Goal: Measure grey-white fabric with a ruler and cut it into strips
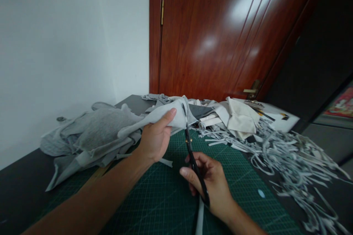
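Note:
My left hand (157,137) grips a piece of light grey fabric (176,115), thumb on top, holding it up above the green cutting mat (228,180). In my right hand (208,180) is a pair of black scissors (192,158), its handles around my fingers. The blades point away from me and meet the right edge of the fabric; part of them is hidden by the cloth. A pale strip (200,216) hangs or lies below the scissor handles. Another short strip (166,162) lies on the mat beside my left wrist.
At the left lies a heap of grey cloth (104,128). Many cut strips (286,161) are piled at the right. Folded cream fabric (241,117) and other scraps sit at the back, before a wooden door (204,44). A small pale oval (261,193) rests on the mat.

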Demonstrator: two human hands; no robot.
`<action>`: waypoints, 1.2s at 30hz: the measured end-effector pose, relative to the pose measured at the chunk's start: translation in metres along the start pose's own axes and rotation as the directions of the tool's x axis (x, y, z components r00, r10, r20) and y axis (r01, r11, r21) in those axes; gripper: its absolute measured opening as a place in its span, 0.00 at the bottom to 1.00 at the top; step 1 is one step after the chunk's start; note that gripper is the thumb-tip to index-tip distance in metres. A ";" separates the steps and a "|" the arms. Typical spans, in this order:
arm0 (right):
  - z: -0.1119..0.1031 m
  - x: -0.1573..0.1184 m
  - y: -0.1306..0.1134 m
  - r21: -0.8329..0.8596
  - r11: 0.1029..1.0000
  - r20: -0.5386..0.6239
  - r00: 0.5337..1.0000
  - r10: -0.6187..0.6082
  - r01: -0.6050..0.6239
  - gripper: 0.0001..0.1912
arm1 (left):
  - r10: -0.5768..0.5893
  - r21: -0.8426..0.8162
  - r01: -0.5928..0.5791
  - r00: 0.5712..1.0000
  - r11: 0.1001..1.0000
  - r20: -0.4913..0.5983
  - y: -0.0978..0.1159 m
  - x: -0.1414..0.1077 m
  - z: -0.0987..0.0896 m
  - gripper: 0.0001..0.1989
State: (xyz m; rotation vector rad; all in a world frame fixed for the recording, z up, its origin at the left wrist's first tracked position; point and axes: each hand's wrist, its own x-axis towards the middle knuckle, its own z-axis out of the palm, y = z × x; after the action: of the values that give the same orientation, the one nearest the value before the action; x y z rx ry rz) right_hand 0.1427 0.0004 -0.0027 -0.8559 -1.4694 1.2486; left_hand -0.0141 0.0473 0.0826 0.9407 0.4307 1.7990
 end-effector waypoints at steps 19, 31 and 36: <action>0.000 -0.001 0.001 0.091 0.994 0.023 0.998 -0.065 0.063 0.23 | -0.106 0.104 0.110 0.993 0.989 -0.042 -0.010 -0.009 -0.010 0.25; -0.001 -0.002 0.000 0.113 0.991 0.039 0.996 -0.077 0.072 0.24 | -0.146 0.199 0.145 0.989 0.969 -0.014 -0.011 -0.011 -0.015 0.19; -0.002 -0.002 0.001 0.098 0.993 0.054 0.996 -0.071 0.066 0.25 | -0.129 0.224 0.130 0.991 0.966 -0.019 -0.012 -0.009 -0.018 0.18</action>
State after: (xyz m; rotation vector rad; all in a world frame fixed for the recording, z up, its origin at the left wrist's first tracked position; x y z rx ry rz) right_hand 0.1454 -0.0011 -0.0041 -0.7052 -1.4590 1.2911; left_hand -0.0190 0.0466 0.0596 1.0392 0.6939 1.6570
